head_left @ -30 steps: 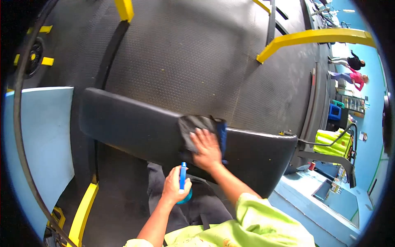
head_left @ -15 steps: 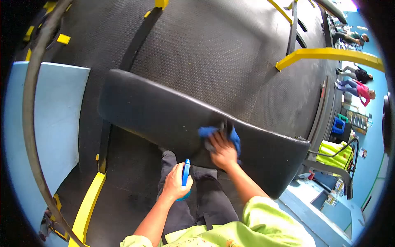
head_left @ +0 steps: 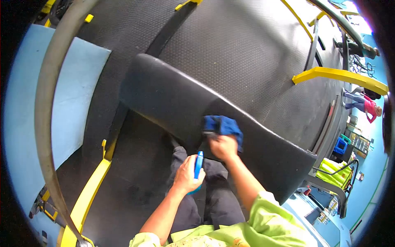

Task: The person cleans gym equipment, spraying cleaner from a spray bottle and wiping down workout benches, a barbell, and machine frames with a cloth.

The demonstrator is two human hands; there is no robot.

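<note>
"Where was the blue cloth (head_left: 228,124) held?"
"Bunched in the grip of the right hand (head_left: 223,147), against the black padded table (head_left: 164,88), around mid-length! A blue-topped bottle (head_left: 198,164) was grasped by the left hand (head_left: 185,175), near the table's edge."
"And the technique?"
"Fuller contact, it was judged, was offered by a flattened cloth and even pressure."

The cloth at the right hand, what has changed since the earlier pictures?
The cloth has come nearer from the far edge of the bench and shows mostly blue instead of black. The right hand, first flat, is now curled on it. The left hand still holds the bottle.
</note>
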